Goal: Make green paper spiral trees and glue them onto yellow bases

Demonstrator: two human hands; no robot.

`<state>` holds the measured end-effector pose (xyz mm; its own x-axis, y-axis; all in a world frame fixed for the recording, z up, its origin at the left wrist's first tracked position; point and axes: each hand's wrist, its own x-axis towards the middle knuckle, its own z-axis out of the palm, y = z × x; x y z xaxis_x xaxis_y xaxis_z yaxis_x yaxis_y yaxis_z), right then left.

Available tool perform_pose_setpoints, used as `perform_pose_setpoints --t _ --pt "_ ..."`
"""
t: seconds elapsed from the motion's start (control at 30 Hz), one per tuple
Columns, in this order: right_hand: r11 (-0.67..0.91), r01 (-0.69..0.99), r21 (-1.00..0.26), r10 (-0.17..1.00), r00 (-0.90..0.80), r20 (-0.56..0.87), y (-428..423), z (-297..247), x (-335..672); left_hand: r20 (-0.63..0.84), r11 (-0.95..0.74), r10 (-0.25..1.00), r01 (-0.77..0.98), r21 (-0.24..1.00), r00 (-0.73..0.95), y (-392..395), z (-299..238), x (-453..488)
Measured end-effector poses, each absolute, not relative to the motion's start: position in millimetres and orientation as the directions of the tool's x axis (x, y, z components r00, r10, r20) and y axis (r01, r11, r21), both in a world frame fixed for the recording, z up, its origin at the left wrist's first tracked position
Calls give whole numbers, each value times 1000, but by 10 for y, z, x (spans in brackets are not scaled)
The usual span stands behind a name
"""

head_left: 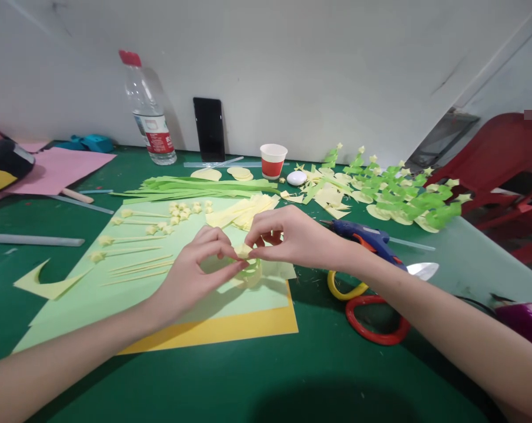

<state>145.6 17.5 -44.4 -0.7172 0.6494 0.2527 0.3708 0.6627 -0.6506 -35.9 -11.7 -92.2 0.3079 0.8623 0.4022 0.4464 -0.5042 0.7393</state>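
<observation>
Above the light green sheets [190,299], my left hand [199,261] and my right hand [287,235] meet, each with thumb and fingers pinched on a small pale yellow paper star [243,251]. Just beneath the star is a curled green paper strip [250,267] over a pale round base [248,281], partly hidden by my fingers. Left of my hands lie thin sticks [137,271], several tipped with stars [106,240]. Loose folded stars [177,212] form a small cluster behind my left hand. Yellow paper strips [241,211] lie just beyond the fingers.
Scissors [375,320] and a blue glue gun [367,232] lie near my right forearm. Finished green spirals with stars [402,194] stand at the right back. A bottle [149,111], phone [209,129] and paper cup [273,161] stand along the wall, behind green strips [195,188].
</observation>
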Motion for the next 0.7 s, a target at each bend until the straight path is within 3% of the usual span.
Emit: perform_pose_setpoints --t 0.7 --pt "679 394 -619 645 -723 247 170 -441 1460 316 -428 900 479 766 299 -117 -907 -356"
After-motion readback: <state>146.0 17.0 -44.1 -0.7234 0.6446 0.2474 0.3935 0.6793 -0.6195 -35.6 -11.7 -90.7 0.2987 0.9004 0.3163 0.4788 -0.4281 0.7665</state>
